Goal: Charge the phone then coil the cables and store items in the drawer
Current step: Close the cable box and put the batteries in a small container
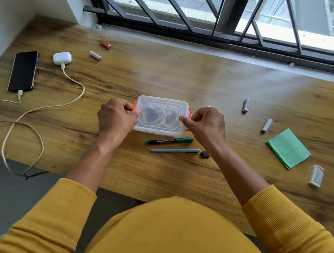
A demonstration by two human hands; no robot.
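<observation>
While both hands (119,116) pinch its orange clips, clear lidded box (161,116) — translucent, coiled cables inside.

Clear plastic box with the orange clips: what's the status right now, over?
Left hand and right hand grip the orange clips of the lidded clear plastic box. Coiled cable inside. Black phone plugged in. Green marker just in front.

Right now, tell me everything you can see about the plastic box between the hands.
The box is small, rectangular, of cloudy clear plastic, with its lid on and an orange clip at each short end. It sits flat on the desk, just beyond the two pens. Coiled pale cable shows dimly through the lid. The left hand pinches its left end at the clip, and the right hand pinches the right end the same way.
</observation>
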